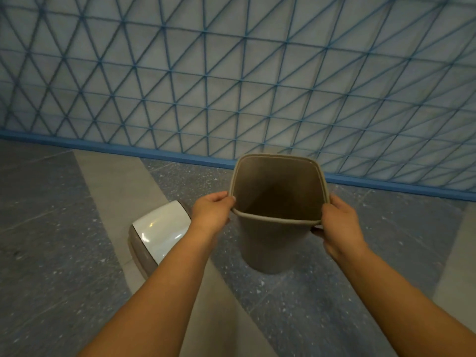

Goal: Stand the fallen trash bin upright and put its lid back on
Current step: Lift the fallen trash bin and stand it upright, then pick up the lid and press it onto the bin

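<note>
Bin: a grey-brown plastic trash bin (270,243) with a rounded-square mouth and a rolled rim, tapering toward its base. It stands mouth-up, leaning slightly away from the camera, so the dark, bare interior shows. Whether its base touches the ground cannot be told.

Bin location: over the speckled grey stone floor (51,253), near the foot of a pale wall (231,73) crossed by blue diagonal lines, with a blue skirting strip along the bottom.

Lid: a swing-top plastic lid (157,230) with a glossy white flap set in a grey-brown frame, lying on the floor just left of the bin, off the bin and untouched. The left forearm partly covers its near edge.

Left hand (211,212): fingers curled around the bin's left rim near the front corner, thumb on top of the rim, grasping it.

Right hand (340,225): closed on the right rim at the front corner, thumb along the outer edge, fingers wrapped under against the outside wall.

Arms: both bare forearms reach in from the bottom of the view.
</note>
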